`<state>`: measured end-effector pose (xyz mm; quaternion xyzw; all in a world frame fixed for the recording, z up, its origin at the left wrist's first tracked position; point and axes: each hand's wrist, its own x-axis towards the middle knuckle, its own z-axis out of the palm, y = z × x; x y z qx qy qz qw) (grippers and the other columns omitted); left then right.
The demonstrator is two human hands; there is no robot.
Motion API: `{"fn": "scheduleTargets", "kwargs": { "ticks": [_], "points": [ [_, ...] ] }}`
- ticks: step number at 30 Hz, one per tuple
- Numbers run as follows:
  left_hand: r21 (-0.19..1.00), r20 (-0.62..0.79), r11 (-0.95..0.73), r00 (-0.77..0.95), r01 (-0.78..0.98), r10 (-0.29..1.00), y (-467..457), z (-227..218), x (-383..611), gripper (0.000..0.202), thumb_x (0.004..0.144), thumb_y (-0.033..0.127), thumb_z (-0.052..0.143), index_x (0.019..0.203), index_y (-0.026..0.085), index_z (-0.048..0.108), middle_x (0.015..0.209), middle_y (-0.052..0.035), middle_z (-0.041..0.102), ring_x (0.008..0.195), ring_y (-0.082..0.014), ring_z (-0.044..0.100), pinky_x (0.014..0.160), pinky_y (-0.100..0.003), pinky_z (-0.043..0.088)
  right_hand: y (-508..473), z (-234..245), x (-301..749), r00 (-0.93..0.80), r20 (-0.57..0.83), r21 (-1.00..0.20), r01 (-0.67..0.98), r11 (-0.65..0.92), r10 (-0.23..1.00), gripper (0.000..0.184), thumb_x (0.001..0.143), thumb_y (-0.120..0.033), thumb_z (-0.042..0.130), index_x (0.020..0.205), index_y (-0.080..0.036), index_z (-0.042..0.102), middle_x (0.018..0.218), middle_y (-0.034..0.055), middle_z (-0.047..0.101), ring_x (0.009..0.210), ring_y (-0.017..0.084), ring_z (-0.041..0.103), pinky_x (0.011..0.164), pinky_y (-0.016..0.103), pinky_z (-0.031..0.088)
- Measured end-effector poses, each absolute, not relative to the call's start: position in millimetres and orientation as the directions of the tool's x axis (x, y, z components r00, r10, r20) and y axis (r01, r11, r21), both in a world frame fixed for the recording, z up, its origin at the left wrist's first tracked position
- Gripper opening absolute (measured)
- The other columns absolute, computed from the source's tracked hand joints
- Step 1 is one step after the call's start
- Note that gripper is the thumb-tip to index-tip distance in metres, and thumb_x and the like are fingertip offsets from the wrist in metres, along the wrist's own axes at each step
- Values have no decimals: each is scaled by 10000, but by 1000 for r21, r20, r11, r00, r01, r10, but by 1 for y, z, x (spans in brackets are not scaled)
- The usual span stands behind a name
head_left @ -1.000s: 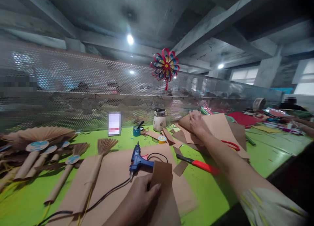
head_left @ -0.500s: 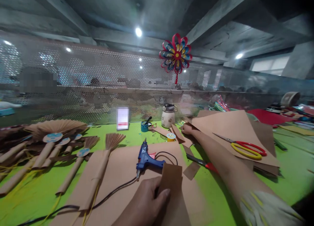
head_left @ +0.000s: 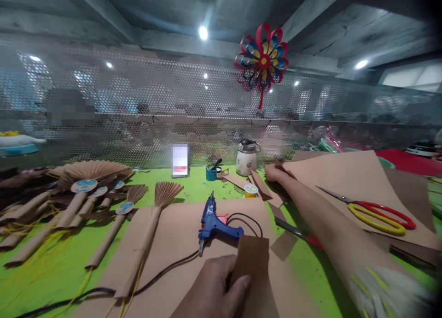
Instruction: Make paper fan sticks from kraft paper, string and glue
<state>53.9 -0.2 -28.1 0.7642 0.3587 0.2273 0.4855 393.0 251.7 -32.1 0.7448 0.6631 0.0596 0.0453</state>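
Note:
My left hand (head_left: 221,281) is at the bottom centre, with fingers and thumb closed around a folded-looking strip of brown paper (head_left: 253,258). Just beyond it, a blue hot glue gun (head_left: 216,223) lies on a brown paper sheet (head_left: 179,244). My right hand (head_left: 278,173) reaches far across the table to the left corner of the large brown paper sheets (head_left: 338,170). Its fingers look curled there, and what they hold is hidden. On those sheets rest scissors with red and yellow handles (head_left: 376,215). A dark-bladed tool with a red handle (head_left: 293,229) lies partly under my right forearm.
Several pleated paper fans (head_left: 93,170) with rolled handles lie at left; one fan (head_left: 147,244) sits nearer the glue gun's black cord (head_left: 165,268). Further back stand a blue pot (head_left: 211,173), a white bottle (head_left: 246,160) and a yellow spool (head_left: 250,191). A perforated screen (head_left: 193,124) closes the back.
The whole view has swung slightly left, so things appear further right. My left hand still holds the paper strip; my right hand stays by the large sheets.

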Motion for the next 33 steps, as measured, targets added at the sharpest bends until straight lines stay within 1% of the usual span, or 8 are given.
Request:
{"fn": "scheduleTargets", "kwargs": {
  "ticks": [4, 8, 13, 17, 21, 28, 30, 33],
  "points": [
    [900, 5, -283, 644, 331, 765, 0, -33, 52, 200, 776, 222, 472, 826, 124, 639, 782, -30, 617, 745, -175, 515, 624, -227, 368, 242, -28, 408, 207, 40, -37, 978, -206, 977, 327, 907, -308, 572, 1186, -139, 552, 1186, 110, 569, 1006, 215, 594, 840, 400, 512],
    [891, 12, -289, 618, 349, 786, 1, -39, 53, 176, 773, 207, 460, 796, 141, 622, 764, -20, 602, 731, -177, 529, 597, -232, 351, 227, -18, 422, 255, 41, -252, 938, -237, 966, 328, 901, -326, 575, 1170, -139, 569, 1187, 78, 574, 1002, 240, 594, 821, 401, 519],
    [896, 25, -294, 625, 332, 781, 0, -39, 52, 207, 782, 228, 461, 835, 142, 641, 813, -38, 637, 765, -198, 552, 625, -246, 371, 208, -12, 432, 282, 48, -535, 817, -213, 958, 330, 902, -333, 570, 1168, -139, 570, 1181, 68, 576, 1000, 247, 594, 821, 407, 520],
    [895, 5, -281, 621, 347, 784, -2, -37, 52, 193, 779, 228, 458, 811, 145, 630, 798, -35, 633, 756, -199, 556, 617, -249, 371, 204, -13, 433, 299, 31, -703, 685, -192, 954, 327, 903, -333, 569, 1167, -140, 571, 1183, 70, 575, 1002, 246, 593, 824, 407, 519],
    [886, 9, -293, 619, 360, 785, -2, -35, 52, 176, 787, 238, 465, 789, 150, 618, 786, -28, 626, 757, -199, 562, 612, -249, 367, 203, -17, 424, 302, -8, -805, 563, -185, 953, 326, 914, -313, 559, 1191, -142, 548, 1185, 101, 570, 996, 215, 597, 834, 410, 516],
    [929, 11, -250, 657, 272, 754, -2, -29, 53, 222, 760, 211, 482, 858, 124, 661, 847, -55, 679, 822, -236, 601, 656, -266, 409, 179, -15, 392, 238, 9, -888, 449, -101, 971, 314, 918, -312, 553, 1186, -149, 548, 1175, 94, 575, 982, 207, 601, 822, 405, 521],
    [945, 11, -222, 655, 240, 756, -2, -29, 54, 221, 750, 204, 489, 851, 115, 666, 845, -60, 689, 811, -240, 611, 659, -273, 422, 160, -12, 380, 184, 32, -904, 425, -51, 982, 260, 919, -310, 552, 1111, -139, 585, 1088, 80, 612, 902, 178, 618, 777, 364, 531],
    [963, 42, -202, 645, 176, 763, -1, -32, 54, 210, 741, 216, 533, 844, 107, 681, 844, -73, 702, 819, -256, 624, 668, -290, 442, 119, -8, 362, 114, 88, -921, 388, 37, 990, 245, 849, -337, 632, 792, -100, 659, 758, 48, 652, 666, 126, 599, 667, 270, 506]
  ]
}}
